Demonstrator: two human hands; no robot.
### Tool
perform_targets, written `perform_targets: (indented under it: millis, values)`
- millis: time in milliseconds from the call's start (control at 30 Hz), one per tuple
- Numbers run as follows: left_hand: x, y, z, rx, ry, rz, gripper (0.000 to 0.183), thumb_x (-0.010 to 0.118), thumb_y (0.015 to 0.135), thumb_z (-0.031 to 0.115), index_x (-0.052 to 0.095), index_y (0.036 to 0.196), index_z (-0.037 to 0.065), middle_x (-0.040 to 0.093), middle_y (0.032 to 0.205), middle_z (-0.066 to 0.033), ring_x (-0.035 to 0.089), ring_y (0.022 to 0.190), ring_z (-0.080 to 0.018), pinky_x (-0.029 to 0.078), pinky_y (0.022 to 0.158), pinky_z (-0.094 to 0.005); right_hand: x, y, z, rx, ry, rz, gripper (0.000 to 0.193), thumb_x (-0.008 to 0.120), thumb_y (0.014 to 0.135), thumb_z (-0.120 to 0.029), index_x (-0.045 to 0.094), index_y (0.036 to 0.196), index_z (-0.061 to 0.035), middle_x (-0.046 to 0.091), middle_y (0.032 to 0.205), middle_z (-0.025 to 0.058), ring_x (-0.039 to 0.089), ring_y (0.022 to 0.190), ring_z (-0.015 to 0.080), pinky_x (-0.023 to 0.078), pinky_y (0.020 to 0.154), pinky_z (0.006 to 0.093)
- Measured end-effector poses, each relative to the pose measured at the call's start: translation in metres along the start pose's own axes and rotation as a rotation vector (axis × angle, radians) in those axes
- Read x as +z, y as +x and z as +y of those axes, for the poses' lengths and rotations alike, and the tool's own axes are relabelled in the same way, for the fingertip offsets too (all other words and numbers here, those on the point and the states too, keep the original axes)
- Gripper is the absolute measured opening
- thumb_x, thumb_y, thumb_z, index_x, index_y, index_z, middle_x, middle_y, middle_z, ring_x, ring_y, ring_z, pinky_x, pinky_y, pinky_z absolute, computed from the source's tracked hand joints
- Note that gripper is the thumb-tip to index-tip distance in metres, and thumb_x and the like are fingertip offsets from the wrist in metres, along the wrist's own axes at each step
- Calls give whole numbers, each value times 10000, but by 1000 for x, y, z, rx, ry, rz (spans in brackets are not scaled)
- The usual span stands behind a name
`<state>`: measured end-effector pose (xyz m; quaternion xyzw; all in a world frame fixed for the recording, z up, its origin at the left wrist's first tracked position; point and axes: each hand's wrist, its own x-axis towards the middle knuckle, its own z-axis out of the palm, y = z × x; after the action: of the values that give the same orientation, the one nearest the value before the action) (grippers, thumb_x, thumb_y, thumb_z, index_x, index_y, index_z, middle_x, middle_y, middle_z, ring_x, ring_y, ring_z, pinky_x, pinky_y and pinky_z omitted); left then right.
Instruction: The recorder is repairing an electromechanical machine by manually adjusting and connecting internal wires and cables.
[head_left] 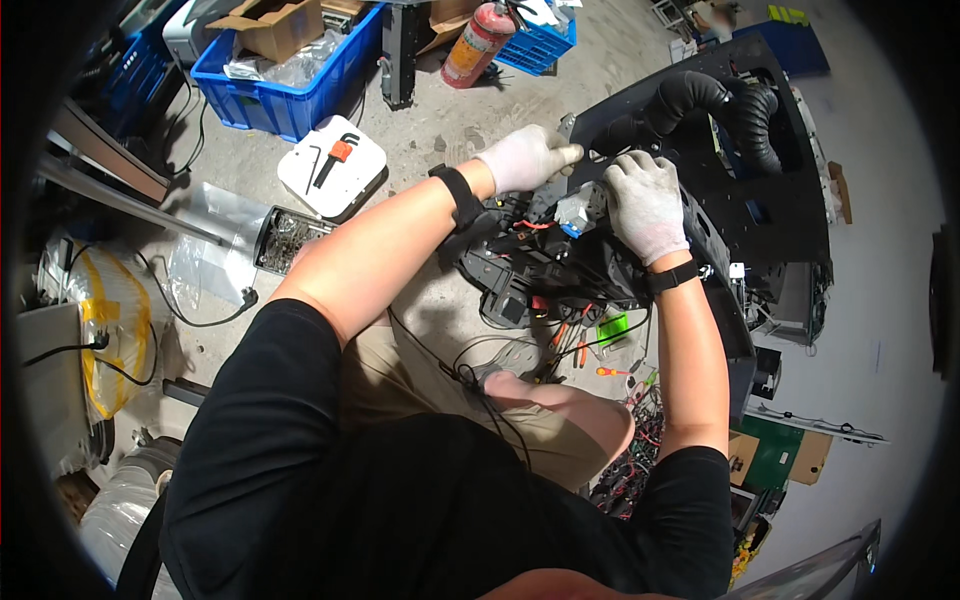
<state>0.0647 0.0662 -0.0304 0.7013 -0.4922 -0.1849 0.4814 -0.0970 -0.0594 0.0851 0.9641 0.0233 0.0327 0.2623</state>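
Beside the black metal housing (pixel 785 205), work seemingly partway

The white-gloved left hand (pixel 533 160) is half-curled near the housing's corner; whether it has hold of anything, I cannot tell. The white-gloved right hand (pixel 645 205) bends its fingers downward, its contact hidden. Below both lies the dark, many-parted assembly (pixel 520 265), its thin orange wire (pixel 535 225) and inner parts exposed. An orange-and-black hex-key set (pixel 341 152) rests aside, unused. How much is done or remains cannot be judged.
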Motion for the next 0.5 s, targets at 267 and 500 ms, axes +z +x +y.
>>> perform_targets:
  millis: [267, 500]
  values:
    - [-6, -3, -3, 291, 122, 171, 297, 656, 945, 385, 710, 1114, 147, 744, 991, -127, 717, 924, -324, 553, 804, -427, 3, 0, 3, 11, 14, -2, 258, 673, 786, -137, 718, 1038, -107, 691, 1071, 26, 610, 1117, 225, 449, 950, 425]
    - [13, 3, -6, -342, -527, -178, 325, 604, 983, 357, 711, 1098, 72, 721, 888, -160, 709, 852, -337, 550, 730, -434, 0, 3, 0, -14, 21, 3, 249, 695, 777, -148, 718, 1022, -113, 694, 1057, 29, 615, 1109, 230, 460, 938, 429]
